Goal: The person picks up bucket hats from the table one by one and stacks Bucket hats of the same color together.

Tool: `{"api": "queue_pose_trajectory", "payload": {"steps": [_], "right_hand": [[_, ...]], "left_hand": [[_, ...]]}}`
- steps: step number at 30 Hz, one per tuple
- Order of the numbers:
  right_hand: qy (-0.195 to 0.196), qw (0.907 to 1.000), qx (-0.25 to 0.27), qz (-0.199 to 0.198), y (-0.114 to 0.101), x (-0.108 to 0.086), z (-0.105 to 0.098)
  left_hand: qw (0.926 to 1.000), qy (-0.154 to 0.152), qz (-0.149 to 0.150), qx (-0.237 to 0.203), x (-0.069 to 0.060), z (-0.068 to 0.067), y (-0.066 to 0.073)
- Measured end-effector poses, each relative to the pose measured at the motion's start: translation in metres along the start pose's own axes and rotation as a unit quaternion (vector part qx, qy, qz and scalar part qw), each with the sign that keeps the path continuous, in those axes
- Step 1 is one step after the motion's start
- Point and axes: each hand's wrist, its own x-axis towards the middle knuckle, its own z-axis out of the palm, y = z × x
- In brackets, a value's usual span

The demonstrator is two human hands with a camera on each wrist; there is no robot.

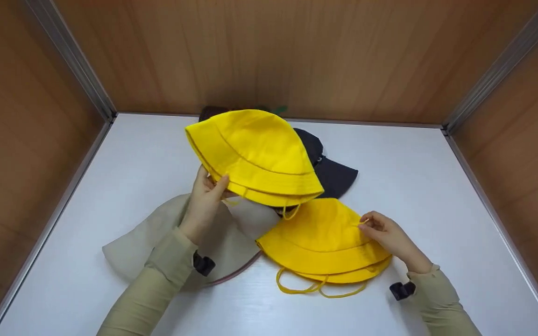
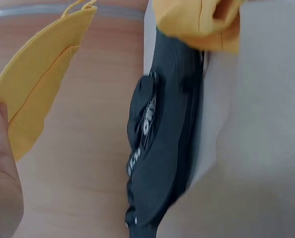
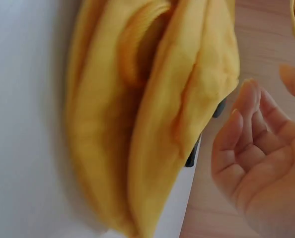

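Note:
My left hand (image 1: 206,203) grips the brim of a yellow bucket hat (image 1: 259,149), thumb on the outside, holding it tilted above the other hats. In the left wrist view, the thumb presses on this hat's brim (image 2: 43,84) beside a yellow cord. A second yellow bucket hat (image 1: 325,238) lies on the table, its cord looped out in front. My right hand (image 1: 390,235) is at this hat's right side. In the right wrist view, its fingers are loosely bent, thumb apart, with nothing between them, close to the hat's folded yellow cloth (image 3: 157,124).
A beige hat (image 1: 152,233) with a wide brim lies on the white table (image 1: 437,186) at left. Behind the raised hat are a black hat (image 1: 339,175) and a dark brown item (image 1: 210,112), mostly hidden. Wood-patterned panels (image 1: 269,56) enclose the table's back and sides.

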Motion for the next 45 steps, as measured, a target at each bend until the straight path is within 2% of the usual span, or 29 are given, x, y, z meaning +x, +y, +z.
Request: {"api": "queue_pose_trajectory", "payload": {"steps": [4, 8, 11, 14, 16, 18, 20, 23, 26, 31, 35, 38, 40, 42, 45], "right_hand": [[0.0, 0.9964, 0.085, 0.009, -0.02, 0.01, 0.004], [-0.03, 0.9881, 0.149, 0.022, -0.037, 0.019, 0.008], [-0.068, 0.9785, 0.194, 0.022, -0.042, 0.023, 0.012], [-0.103, 0.9633, 0.247, 0.018, -0.044, 0.025, 0.017], [-0.108, 0.9595, 0.26, 0.013, -0.044, 0.025, 0.021], [-0.094, 0.9627, 0.254, 0.008, -0.044, 0.024, 0.024], [-0.071, 0.9696, 0.234, -0.002, -0.044, 0.022, 0.027], [-0.031, 0.9785, 0.203, -0.014, -0.046, 0.017, 0.029], [0.008, 0.9836, 0.177, -0.033, -0.05, 0.013, 0.029], [0.047, 0.9831, 0.141, -0.108, -0.065, 0.005, 0.028], [0.052, 0.9783, 0.099, -0.175, -0.077, -0.002, 0.02], [0.054, 0.9737, 0.073, -0.209, -0.08, -0.006, 0.012], [0.05, 0.9721, 0.063, -0.22, -0.08, -0.008, 0.008], [0.04, 0.9731, 0.052, -0.221, -0.08, -0.01, 0.004], [0.01, 0.9761, 0.045, -0.212, -0.079, -0.012, 0.0]], "left_hand": [[0.9991, -0.038, -0.007, -0.018, -0.009, 0.016, -0.01], [0.9971, -0.067, -0.025, -0.025, -0.017, 0.032, -0.02], [0.9951, -0.092, -0.028, -0.026, -0.021, 0.041, -0.027], [0.992, -0.121, -0.026, -0.024, -0.023, 0.045, -0.033], [0.9901, -0.137, -0.024, -0.018, -0.024, 0.046, -0.036], [0.9889, -0.146, -0.026, -0.011, -0.024, 0.045, -0.039], [0.989, -0.143, -0.035, -0.005, -0.024, 0.044, -0.04], [0.9904, -0.129, -0.048, 0.014, -0.024, 0.041, -0.041], [0.991, -0.109, -0.07, 0.032, -0.022, 0.036, -0.043], [0.9935, -0.061, -0.09, 0.033, -0.014, 0.019, -0.041], [0.9968, -0.007, -0.073, 0.032, -0.008, 0.003, -0.03], [0.9972, 0.014, -0.056, 0.048, -0.005, -0.006, -0.018], [0.9956, 0.011, -0.041, 0.083, -0.003, -0.01, -0.01], [0.9908, -0.013, -0.031, 0.131, -0.001, -0.012, -0.003], [0.9734, -0.071, -0.018, 0.217, 0.0, -0.011, 0.005]]}}
